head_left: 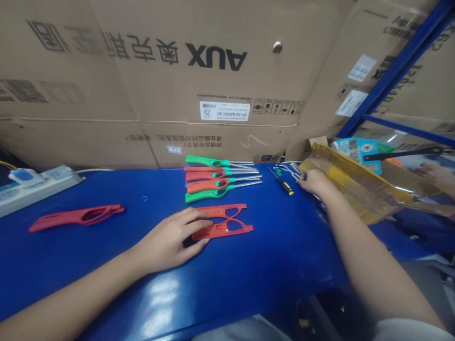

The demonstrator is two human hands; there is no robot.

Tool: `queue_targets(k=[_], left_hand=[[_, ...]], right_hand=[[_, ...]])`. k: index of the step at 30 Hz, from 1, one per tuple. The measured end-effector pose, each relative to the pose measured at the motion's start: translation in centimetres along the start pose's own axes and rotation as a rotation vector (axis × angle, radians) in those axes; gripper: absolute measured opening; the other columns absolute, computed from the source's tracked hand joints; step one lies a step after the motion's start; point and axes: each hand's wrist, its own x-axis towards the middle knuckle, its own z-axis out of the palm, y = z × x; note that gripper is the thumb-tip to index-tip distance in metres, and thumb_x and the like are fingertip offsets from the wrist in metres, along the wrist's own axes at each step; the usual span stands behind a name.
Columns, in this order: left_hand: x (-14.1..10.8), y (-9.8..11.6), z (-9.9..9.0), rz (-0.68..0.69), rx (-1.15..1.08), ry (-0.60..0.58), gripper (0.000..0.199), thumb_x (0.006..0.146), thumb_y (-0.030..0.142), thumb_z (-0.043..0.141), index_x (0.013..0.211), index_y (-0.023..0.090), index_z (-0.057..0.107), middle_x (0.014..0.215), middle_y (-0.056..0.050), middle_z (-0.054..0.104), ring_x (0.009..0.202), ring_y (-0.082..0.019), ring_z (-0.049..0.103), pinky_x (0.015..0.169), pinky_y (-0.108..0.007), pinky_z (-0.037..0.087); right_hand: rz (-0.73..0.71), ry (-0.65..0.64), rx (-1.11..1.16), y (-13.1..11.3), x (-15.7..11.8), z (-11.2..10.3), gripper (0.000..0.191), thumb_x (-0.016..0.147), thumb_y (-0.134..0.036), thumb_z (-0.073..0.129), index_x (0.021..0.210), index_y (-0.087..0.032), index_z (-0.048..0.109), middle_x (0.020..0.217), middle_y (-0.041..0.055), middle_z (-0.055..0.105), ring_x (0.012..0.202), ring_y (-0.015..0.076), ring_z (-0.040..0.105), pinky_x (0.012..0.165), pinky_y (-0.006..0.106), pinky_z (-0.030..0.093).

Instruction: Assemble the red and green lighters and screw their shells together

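Note:
Two red-orange shell halves (227, 229) lie side by side on the blue table (249, 274). My left hand (177, 234) rests over their left ends, its fingers apart and touching them. At the right, my right hand (314, 182) has its fingertips pressed together at a pile of thin metal parts (289, 171) beside the cardboard box; what they pinch is too small to make out. A yellow and black screwdriver (284, 185) lies just left of that hand. Behind the shell halves, several green and red lighters (209, 193) with metal tubes lie in a row.
Another red shell (78, 217) lies at the left, near a white power strip (39, 189). A large cardboard sheet (159, 85) stands behind the table. An open taped box (355, 184) sits at the right, with a blue metal frame (398, 66) and another person's hand (435, 175) beyond.

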Motion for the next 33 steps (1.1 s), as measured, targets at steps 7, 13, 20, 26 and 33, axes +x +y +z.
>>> queue_targets(k=[7, 13, 20, 26, 33], left_hand=[[0.0, -0.1, 0.0, -0.012, -0.033, -0.025, 0.029, 0.099, 0.029, 0.054, 0.126, 0.025, 0.064, 0.127, -0.008, 0.065, 0.114, -0.023, 0.062, 0.097, -0.037, 0.054], [0.0, -0.1, 0.0, -0.01, -0.028, -0.025, 0.029, 0.099, 0.029, 0.054, 0.126, 0.024, 0.064, 0.126, -0.008, 0.065, 0.113, -0.023, 0.062, 0.095, -0.037, 0.054], [0.2, -0.1, -1.2, 0.001, 0.004, -0.039, 0.026, 0.098, 0.029, 0.055, 0.12, 0.023, 0.068, 0.117, -0.009, 0.069, 0.106, -0.022, 0.065, 0.091, -0.033, 0.056], [-0.1, -0.1, -3.0, -0.061, 0.013, -0.114, 0.026, 0.092, 0.023, 0.059, 0.116, 0.024, 0.068, 0.116, -0.007, 0.068, 0.105, -0.022, 0.066, 0.09, -0.031, 0.057], [-0.6, -0.3, -4.2, -0.132, 0.015, -0.191, 0.025, 0.091, 0.024, 0.06, 0.115, 0.025, 0.069, 0.118, -0.006, 0.068, 0.103, -0.021, 0.067, 0.087, -0.03, 0.057]], right_hand=[[0.031, 0.108, 0.057, -0.2, 0.0, 0.0, 0.032, 0.098, -0.037, 0.063, 0.125, -0.019, 0.063, 0.128, 0.0108, 0.063, 0.109, 0.0223, 0.065, 0.092, 0.042, 0.056], [0.057, 0.198, 0.151, -0.6, -0.4, -0.7, 0.022, 0.097, -0.032, 0.06, 0.109, -0.014, 0.065, 0.107, 0.0125, 0.07, 0.094, 0.0234, 0.068, 0.082, 0.038, 0.055], [-0.091, 0.296, 0.322, -2.0, -2.0, -1.7, 0.008, 0.085, -0.019, 0.056, 0.093, -0.019, 0.059, 0.086, 0.0127, 0.07, 0.08, 0.0257, 0.066, 0.071, 0.033, 0.048], [-0.398, 0.254, 0.508, -4.9, -4.7, -1.6, 0.004, 0.088, -0.026, 0.051, 0.09, -0.024, 0.048, 0.083, 0.0052, 0.066, 0.07, 0.02, 0.062, 0.066, 0.03, 0.049], [-0.749, 0.047, 0.628, -8.3, -9.8, -2.1, 0.012, 0.096, -0.035, 0.047, 0.098, -0.024, 0.051, 0.088, 0.004, 0.064, 0.079, 0.0183, 0.063, 0.072, 0.031, 0.054]])
